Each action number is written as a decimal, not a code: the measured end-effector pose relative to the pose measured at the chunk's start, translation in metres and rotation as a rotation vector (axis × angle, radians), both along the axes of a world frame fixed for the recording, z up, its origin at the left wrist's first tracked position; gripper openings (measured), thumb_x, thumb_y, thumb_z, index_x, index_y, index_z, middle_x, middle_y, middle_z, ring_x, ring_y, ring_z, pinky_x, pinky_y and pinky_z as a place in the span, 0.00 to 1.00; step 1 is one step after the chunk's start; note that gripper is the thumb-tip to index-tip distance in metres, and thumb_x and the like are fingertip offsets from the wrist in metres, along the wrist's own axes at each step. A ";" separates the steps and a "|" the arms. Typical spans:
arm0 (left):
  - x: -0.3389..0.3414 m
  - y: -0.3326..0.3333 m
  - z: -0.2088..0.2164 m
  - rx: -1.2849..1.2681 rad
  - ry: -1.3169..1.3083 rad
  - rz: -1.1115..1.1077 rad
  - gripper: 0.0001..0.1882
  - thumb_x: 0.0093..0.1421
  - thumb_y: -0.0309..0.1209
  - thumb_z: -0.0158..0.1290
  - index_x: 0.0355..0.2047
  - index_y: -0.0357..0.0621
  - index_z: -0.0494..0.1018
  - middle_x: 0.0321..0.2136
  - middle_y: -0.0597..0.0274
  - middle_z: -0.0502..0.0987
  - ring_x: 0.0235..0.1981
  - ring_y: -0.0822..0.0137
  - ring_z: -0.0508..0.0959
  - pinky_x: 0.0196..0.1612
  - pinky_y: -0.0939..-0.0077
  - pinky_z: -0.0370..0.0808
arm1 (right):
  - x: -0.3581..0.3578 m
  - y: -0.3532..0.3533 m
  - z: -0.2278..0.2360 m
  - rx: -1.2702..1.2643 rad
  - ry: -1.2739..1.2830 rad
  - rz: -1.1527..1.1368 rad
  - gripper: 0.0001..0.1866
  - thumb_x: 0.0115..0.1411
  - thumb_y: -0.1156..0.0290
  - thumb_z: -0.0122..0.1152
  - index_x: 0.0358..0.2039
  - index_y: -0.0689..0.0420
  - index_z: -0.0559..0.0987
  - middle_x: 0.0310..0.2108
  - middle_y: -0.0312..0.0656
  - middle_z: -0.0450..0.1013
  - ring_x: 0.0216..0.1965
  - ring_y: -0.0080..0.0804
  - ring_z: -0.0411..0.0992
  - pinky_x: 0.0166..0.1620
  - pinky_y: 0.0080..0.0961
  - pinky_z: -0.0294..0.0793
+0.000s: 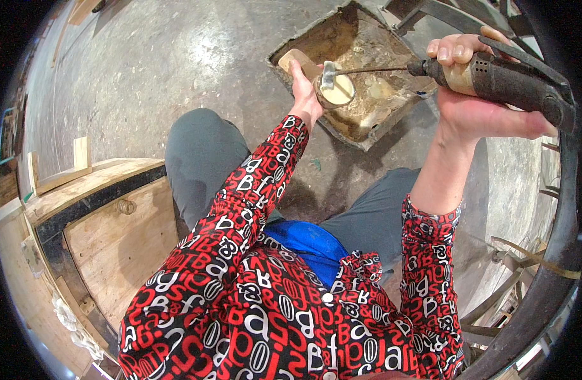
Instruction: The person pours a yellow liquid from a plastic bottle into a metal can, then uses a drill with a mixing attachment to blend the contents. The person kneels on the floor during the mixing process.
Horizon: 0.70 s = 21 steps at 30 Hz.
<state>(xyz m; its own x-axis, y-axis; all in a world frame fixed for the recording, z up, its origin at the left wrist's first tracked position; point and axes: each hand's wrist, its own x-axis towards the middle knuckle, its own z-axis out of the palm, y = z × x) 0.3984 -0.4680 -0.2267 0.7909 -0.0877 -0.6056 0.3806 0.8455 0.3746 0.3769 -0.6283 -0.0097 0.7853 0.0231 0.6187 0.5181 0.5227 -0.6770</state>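
My left hand is closed around a tan, rounded piece with a round, cream-coloured end face. What kind of piece it is I cannot tell. My right hand grips a black hand-held power tool, its fingers over the lighter front part of the body. From the tool a long thin shaft reaches left to a small grey-white head. That head lies over the edge of the cream face and appears to touch it.
A worn, brown-stained square tray lies on the grey floor beneath both hands. To my left stands a wooden cabinet with a round knob. A thick dark curved tube runs along the right, beside metal frame bars.
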 end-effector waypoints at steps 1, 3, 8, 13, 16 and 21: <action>-0.001 0.001 0.002 -0.018 0.004 -0.002 0.38 0.55 0.66 0.33 0.44 0.43 0.66 0.39 0.57 0.74 0.40 0.55 0.74 0.46 0.51 0.69 | 0.000 0.002 0.000 0.014 0.010 -0.004 0.63 0.28 0.12 0.27 0.39 0.63 0.71 0.19 0.44 0.67 0.23 0.34 0.65 0.31 0.35 0.67; -0.006 -0.010 0.016 0.011 0.024 -0.004 0.38 0.55 0.66 0.33 0.45 0.44 0.65 0.41 0.57 0.73 0.41 0.55 0.74 0.47 0.50 0.69 | -0.003 -0.004 -0.003 0.012 -0.003 -0.019 0.63 0.28 0.12 0.27 0.39 0.64 0.70 0.19 0.44 0.67 0.23 0.34 0.65 0.31 0.36 0.67; -0.003 -0.008 0.015 0.013 0.001 -0.012 0.40 0.55 0.67 0.32 0.51 0.44 0.61 0.44 0.55 0.71 0.45 0.55 0.73 0.49 0.49 0.67 | 0.000 -0.004 -0.001 -0.015 -0.101 -0.100 0.62 0.27 0.12 0.29 0.37 0.65 0.70 0.19 0.45 0.66 0.22 0.35 0.66 0.30 0.37 0.67; 0.003 -0.006 -0.004 -0.058 -0.014 -0.042 0.40 0.55 0.66 0.31 0.52 0.45 0.60 0.44 0.54 0.71 0.45 0.55 0.73 0.51 0.49 0.67 | 0.001 -0.010 0.002 0.007 -0.082 -0.130 0.63 0.24 0.11 0.30 0.35 0.65 0.70 0.18 0.45 0.66 0.22 0.37 0.66 0.29 0.39 0.67; 0.002 -0.001 -0.008 0.054 -0.061 0.000 0.39 0.56 0.66 0.31 0.49 0.44 0.62 0.43 0.55 0.72 0.44 0.55 0.73 0.50 0.50 0.67 | 0.004 -0.010 -0.004 0.024 -0.033 -0.195 0.63 0.23 0.11 0.29 0.34 0.63 0.71 0.17 0.44 0.65 0.22 0.37 0.65 0.30 0.39 0.67; 0.002 -0.009 -0.007 0.008 -0.034 0.016 0.37 0.56 0.65 0.32 0.43 0.42 0.66 0.41 0.55 0.71 0.42 0.58 0.73 0.47 0.54 0.70 | -0.001 -0.020 0.011 0.041 -0.049 -0.213 0.59 0.28 0.12 0.26 0.32 0.61 0.72 0.15 0.46 0.67 0.19 0.39 0.67 0.28 0.39 0.69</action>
